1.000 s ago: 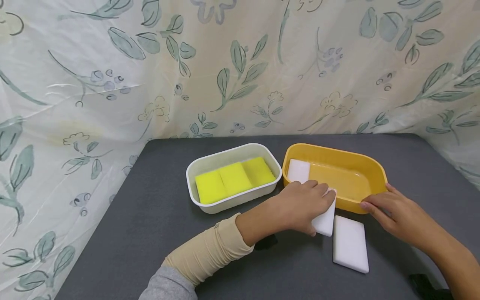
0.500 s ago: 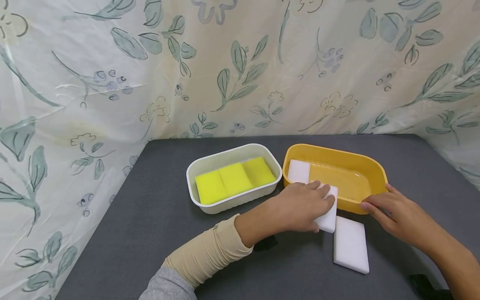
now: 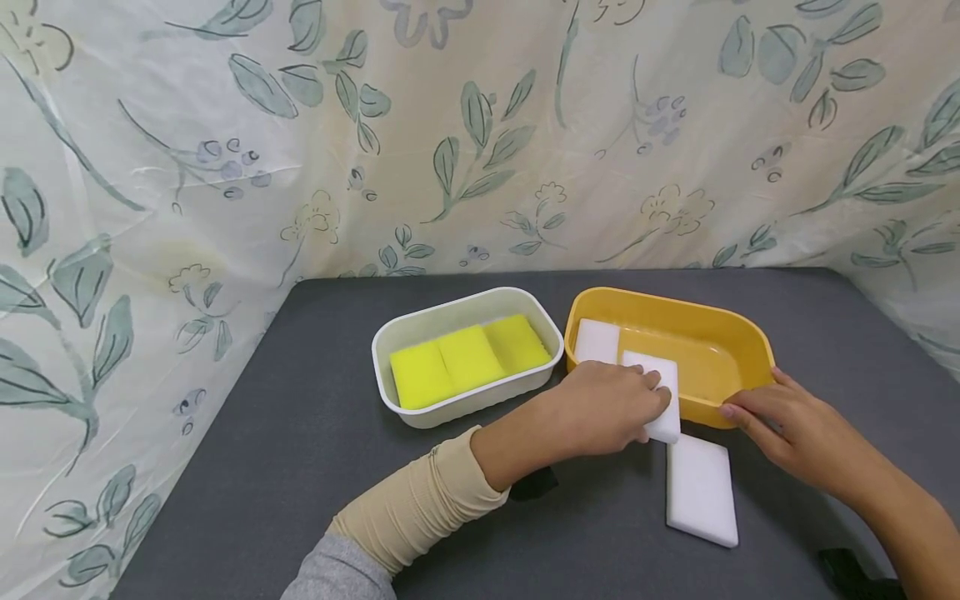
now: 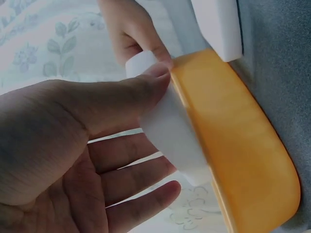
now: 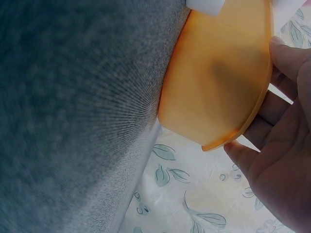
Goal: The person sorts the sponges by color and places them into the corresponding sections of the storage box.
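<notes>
My left hand (image 3: 600, 408) pinches a white sponge (image 3: 667, 375), thumb on one face and fingers behind it. That sponge leans over the near rim of a yellow tub (image 3: 712, 354), its upper part inside the rim in the head view. In the left wrist view the thumb lies across the held sponge (image 4: 175, 131), close against the tub (image 4: 243, 131). My right hand (image 3: 795, 421) holds the tub's right end by the rim, with its fingertips at the edge in the right wrist view. Another white sponge (image 3: 597, 340) lies inside the tub at its left end.
A third white sponge (image 3: 701, 492) lies flat on the dark table (image 3: 300, 467) in front of the tub. Left of the tub stands a white tub (image 3: 450, 312) with three yellow sponges (image 3: 471, 358) side by side in it. Behind the table hangs a floral curtain (image 3: 480, 150).
My left hand has raised the white sponge from below the yellow tub's near side up and inward over its rim. The right hand has stayed on the tub.
</notes>
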The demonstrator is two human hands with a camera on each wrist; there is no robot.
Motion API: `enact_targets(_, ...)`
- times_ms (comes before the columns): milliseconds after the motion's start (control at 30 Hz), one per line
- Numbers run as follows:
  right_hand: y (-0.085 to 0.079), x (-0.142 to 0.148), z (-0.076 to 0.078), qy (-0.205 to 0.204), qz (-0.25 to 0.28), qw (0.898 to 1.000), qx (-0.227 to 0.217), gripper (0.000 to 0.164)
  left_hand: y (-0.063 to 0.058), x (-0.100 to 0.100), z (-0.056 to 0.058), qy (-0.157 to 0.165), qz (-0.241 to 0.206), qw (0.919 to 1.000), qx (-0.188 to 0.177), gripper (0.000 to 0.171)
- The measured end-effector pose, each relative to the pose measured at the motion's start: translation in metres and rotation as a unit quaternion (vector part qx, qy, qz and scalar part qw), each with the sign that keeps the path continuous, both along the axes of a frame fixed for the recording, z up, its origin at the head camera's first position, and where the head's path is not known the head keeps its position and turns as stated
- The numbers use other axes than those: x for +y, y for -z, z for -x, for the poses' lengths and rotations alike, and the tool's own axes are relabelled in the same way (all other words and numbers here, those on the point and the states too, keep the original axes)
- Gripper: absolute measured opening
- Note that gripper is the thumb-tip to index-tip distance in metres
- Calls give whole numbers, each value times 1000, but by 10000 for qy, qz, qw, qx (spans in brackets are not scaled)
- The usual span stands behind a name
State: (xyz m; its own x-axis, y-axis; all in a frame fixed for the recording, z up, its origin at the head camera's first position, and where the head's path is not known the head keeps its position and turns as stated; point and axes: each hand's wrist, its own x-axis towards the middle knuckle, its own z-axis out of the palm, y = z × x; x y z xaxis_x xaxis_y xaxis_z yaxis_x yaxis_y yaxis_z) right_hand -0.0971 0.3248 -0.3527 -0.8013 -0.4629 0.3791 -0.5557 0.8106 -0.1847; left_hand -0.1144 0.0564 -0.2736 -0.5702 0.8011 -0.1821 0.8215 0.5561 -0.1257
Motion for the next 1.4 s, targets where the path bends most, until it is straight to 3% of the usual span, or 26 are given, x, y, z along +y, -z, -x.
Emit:
enact_targets(267,2,1,-2,-79,51,9999,107,8,2,2,1,38,-233,9993,280,35)
enact_targets(533,5,2,-3,-115,47,9998,145,8,4,4,3,-114,-596,9978,272,25)
enact_targets(1000,7,3,-7,-39,32,9999,152,8,11,14,12,-411,-686,9968,-64,33)
enact_targets(1400,0,-1,-5,-56,21,9999,82,8,18,20,31,-686,-620,9951,-341,31)
